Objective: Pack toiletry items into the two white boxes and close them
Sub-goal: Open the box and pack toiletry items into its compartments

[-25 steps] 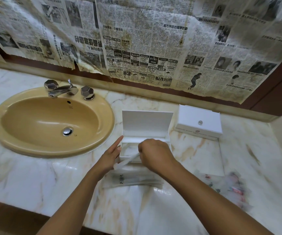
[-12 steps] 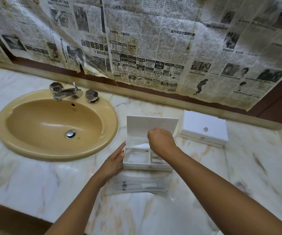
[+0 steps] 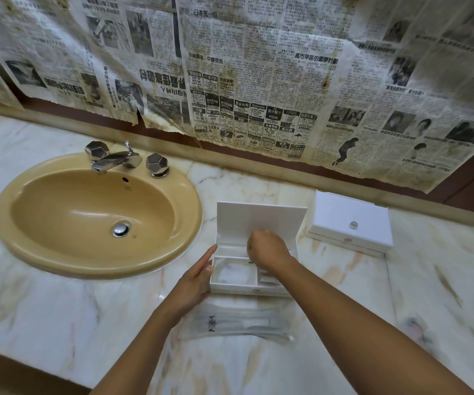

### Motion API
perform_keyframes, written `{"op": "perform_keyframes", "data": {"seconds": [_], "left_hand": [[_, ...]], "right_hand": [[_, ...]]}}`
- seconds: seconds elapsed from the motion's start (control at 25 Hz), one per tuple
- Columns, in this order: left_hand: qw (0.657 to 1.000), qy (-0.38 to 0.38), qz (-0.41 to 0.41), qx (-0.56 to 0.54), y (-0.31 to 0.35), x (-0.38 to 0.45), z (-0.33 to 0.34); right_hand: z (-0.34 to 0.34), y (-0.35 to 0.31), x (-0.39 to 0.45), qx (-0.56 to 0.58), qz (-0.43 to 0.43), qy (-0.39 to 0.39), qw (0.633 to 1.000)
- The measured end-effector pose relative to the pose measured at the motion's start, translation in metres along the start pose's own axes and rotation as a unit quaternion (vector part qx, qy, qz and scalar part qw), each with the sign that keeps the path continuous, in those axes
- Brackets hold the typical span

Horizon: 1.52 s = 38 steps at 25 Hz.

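An open white box point(image 3: 236, 289) stands on the marble counter with its lid point(image 3: 261, 219) upright. Its front compartments hold clear-wrapped items. My left hand point(image 3: 198, 276) rests with straight fingers against the box's left wall. My right hand point(image 3: 267, 249) is curled over the back compartment and pinches a clear packet point(image 3: 254, 263), which it mostly hides. A second white box point(image 3: 349, 226) sits closed to the right. Flat clear packets point(image 3: 236, 323) with dark print lie on the counter just in front of the open box.
A tan oval sink point(image 3: 96, 218) with a chrome faucet point(image 3: 113, 159) lies to the left. Stained newspaper point(image 3: 258, 81) covers the wall behind. A blurred small packet point(image 3: 415, 326) lies at the right. The counter's front edge point(image 3: 30, 349) runs along the bottom left.
My right hand lifted a clear packet from in front of the box and lowered it into the back compartment. My left hand stayed at the box's left side.
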<state>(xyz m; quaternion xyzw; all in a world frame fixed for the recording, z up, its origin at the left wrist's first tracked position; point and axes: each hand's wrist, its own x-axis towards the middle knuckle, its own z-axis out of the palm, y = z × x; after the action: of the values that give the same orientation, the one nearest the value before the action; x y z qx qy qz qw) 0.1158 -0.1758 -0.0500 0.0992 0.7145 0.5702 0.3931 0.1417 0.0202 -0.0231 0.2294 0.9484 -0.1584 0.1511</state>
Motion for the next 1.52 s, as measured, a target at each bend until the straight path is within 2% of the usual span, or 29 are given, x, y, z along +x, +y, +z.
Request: {"op": "perform_keyframes", "data": {"seconds": [0.16,0.28,0.4,0.6,0.68,0.8,1.0,1.04,1.2,1.28,1.52], "left_hand": [[1.000,-0.002,-0.003,-0.004,-0.002,0.002,-0.002],[1.000,-0.010,-0.003,-0.002,-0.003,0.003,-0.003],[1.000,-0.007,0.000,0.003,-0.002,0.002,-0.002],[1.000,-0.009,0.011,0.024,-0.004,0.002,-0.003],[1.000,-0.008,0.009,0.023,-0.003,0.001,-0.003],[1.000,-0.007,-0.002,0.018,-0.003,0.001,-0.002],[1.000,0.000,-0.016,0.006,-0.002,0.002,-0.001],[1.000,0.002,-0.017,0.007,-0.002,0.002,0.000],[1.000,0.004,-0.019,0.001,0.000,0.001,0.001],[1.000,0.004,-0.021,-0.003,0.000,0.000,0.001],[1.000,0.004,-0.021,-0.003,0.001,-0.001,0.000]], "right_hand": [[-0.001,0.003,0.001,0.026,0.026,-0.032,0.999],[-0.003,-0.001,-0.005,0.033,0.010,-0.021,0.999],[0.012,-0.005,-0.014,0.034,0.013,-0.063,0.997],[0.015,-0.002,-0.017,0.040,0.011,-0.065,0.997],[0.013,-0.002,-0.023,0.041,-0.004,-0.029,0.999],[0.015,-0.001,-0.039,0.046,-0.041,0.081,0.995],[0.023,-0.009,-0.077,0.063,-0.148,0.158,0.974],[0.026,-0.012,-0.085,0.059,-0.167,0.151,0.972],[0.041,-0.020,-0.104,0.002,-0.197,0.021,0.980],[0.050,-0.020,-0.108,-0.037,-0.210,-0.013,0.977],[0.070,-0.016,-0.112,-0.068,-0.216,-0.011,0.974]]}}
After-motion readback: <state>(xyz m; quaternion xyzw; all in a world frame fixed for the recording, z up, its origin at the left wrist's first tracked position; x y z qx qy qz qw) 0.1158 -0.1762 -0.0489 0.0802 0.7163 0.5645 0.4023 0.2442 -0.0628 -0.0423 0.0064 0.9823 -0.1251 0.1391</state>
